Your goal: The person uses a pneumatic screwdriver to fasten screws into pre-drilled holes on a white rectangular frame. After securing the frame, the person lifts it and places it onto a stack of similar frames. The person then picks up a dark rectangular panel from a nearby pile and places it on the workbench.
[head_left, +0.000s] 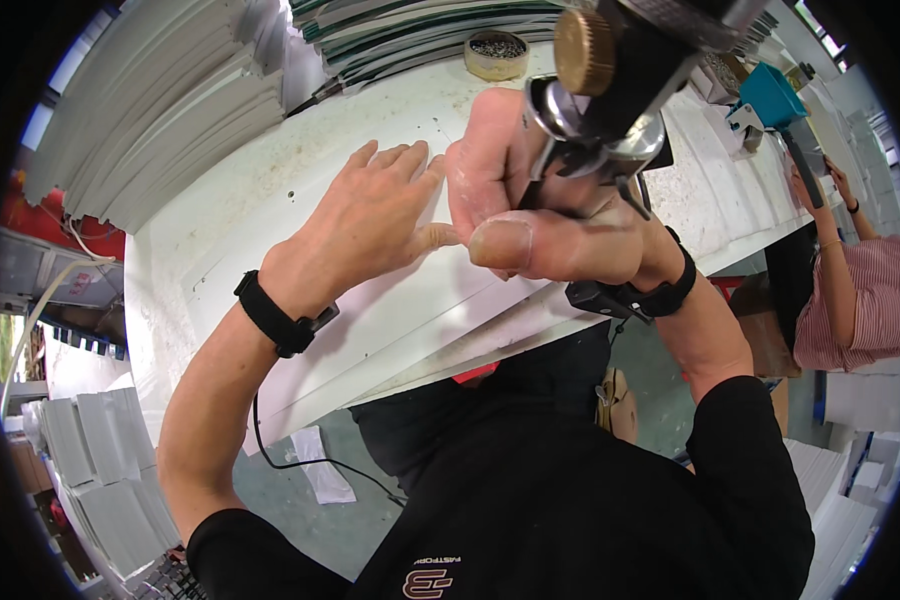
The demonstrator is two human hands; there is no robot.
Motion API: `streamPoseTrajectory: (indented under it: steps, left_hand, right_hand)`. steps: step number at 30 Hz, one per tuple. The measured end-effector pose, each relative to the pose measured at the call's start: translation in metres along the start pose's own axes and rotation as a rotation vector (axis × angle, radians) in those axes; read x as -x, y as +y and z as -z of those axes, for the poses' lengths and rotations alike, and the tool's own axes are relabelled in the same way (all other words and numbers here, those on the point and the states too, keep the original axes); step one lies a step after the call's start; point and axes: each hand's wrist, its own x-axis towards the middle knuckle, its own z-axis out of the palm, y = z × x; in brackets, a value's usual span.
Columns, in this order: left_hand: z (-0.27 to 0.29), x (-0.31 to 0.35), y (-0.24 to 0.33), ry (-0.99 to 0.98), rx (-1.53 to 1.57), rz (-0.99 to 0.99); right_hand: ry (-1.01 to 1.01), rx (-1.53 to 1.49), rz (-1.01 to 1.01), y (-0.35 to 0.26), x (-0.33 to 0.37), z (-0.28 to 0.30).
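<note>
My left hand [365, 205] lies palm down, its fingers spread on a large white sheet [340, 330] on the worktable. Raised close to the camera, my right hand [560, 240] has its fingers and thumb curled at the lower end of a black tool with a brass knob [620, 70]. The tool has shiny curved metal parts near my fingers; its exact kind cannot be made out. It hides part of that hand and the table behind. A dark band with a small device sits on each wrist.
A round tub of small metal pieces [497, 56] stands at the back. Piled white sheets [170, 100] rise at the far left, with dark-edged panels [410, 35] behind. A teal bin [770, 95] sits at the right, near another person in a striped top [855, 300].
</note>
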Motion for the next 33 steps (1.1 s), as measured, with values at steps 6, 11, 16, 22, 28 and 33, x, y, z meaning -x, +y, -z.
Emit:
streamPoseTrajectory:
  steps: [6,11,16,22,28,33]
  left_hand:
    - [0.009,0.026,0.018,-0.074,-0.206,0.105]
    - [0.018,0.142,0.076,0.076,-0.257,0.525]
    - [-0.022,0.235,0.089,0.126,-0.287,0.786]
    - [-0.019,0.242,0.066,0.143,-0.252,0.754]
    - [0.016,0.212,0.041,0.161,-0.268,0.631]
    - [0.016,0.16,0.02,0.342,-0.056,0.475]
  right_hand:
    - [0.12,-0.129,0.052,-0.033,-0.007,0.001]
    - [0.097,-0.075,0.228,-0.045,0.012,0.043]
    - [0.117,-0.171,0.228,-0.036,0.012,0.044]
    - [0.145,-0.248,0.247,-0.021,-0.008,0.035]
    - [0.171,-0.235,0.237,-0.017,-0.014,0.042]
    - [0.211,-0.248,0.237,-0.012,-0.016,0.038]
